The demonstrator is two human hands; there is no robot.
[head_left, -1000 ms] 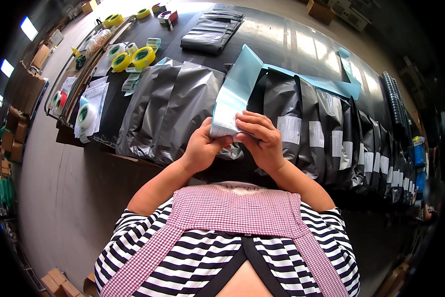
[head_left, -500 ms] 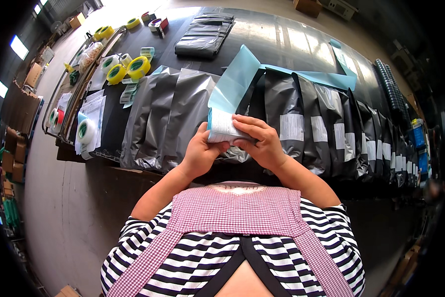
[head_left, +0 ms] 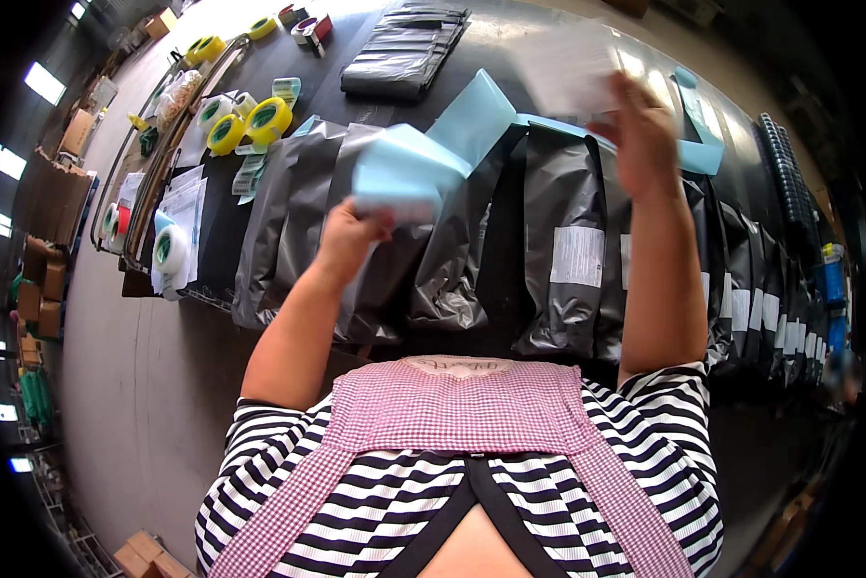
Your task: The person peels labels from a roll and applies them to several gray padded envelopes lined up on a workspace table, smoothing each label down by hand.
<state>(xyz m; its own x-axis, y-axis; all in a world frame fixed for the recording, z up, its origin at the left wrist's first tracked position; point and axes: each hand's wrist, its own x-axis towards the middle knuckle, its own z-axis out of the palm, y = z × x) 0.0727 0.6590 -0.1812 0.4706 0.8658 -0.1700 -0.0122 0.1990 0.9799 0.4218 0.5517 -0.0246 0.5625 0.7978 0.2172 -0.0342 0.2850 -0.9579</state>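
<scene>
Here, the blue strip [head_left: 423, 164] sat in the left hand [head_left: 348, 234], whose grip was closed on its near end above the row of grey bags [head_left: 375, 241]. The strip ran up and to the right in a folded band, crossing over the bags toward the far part of the desk [head_left: 519, 29] and ending in a blue piece [head_left: 698, 125] near the right hand [head_left: 640, 130]. That hand was raised and blurred with motion; its fingers were pinched on a pale sheet [head_left: 572, 72], perhaps a label peeled from the strip, though the blur made that hard to tell. The two hands were well apart.

Under the arms, the grey bags lay side by side in an overlapping row along the near edge of the dark desk, and several to the right carried a white label [head_left: 577, 255]. A stack of dark flat bags [head_left: 404, 48] lay at the far edge. To the left stood yellow tape rolls [head_left: 250, 125], with papers [head_left: 187, 207] and a white roll [head_left: 170, 249] nearer the edge. Cardboard boxes [head_left: 52, 202] stood on the floor further left. The person wore a striped shirt [head_left: 664, 433] under a checked pink apron [head_left: 462, 409].
</scene>
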